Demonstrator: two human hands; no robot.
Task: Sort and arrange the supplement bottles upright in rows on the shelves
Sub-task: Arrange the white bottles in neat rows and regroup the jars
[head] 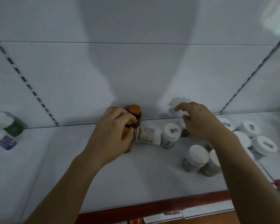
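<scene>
From the head view, we see our left hand (113,131) at the back of the shelf (136,178), fingers curled round a tight cluster of amber bottles (135,111) with orange caps. They stand close to the rear panel, though blur and our knuckles hide how many there are. Just beside them on the right a tipped bottle (148,136) lies on its side, its white label up and one end nearly touching our left fingertips. Next to it stands a white-capped bottle (170,133). Our right hand (199,122) hovers above that area with fingers spread and relaxed, holding nothing. A front pair (197,157) stands nearer the shelf edge, and a right-hand group (257,139) crowds the far side. More bottles (5,126) stand on the neighbouring shelf at left. We judge these small bottles to be light and rigid, with smooth sides that may slip, and the tipped one will likely roll if nudged. We think the best hold is round the body just under the cap, or over the cap from above.
</scene>
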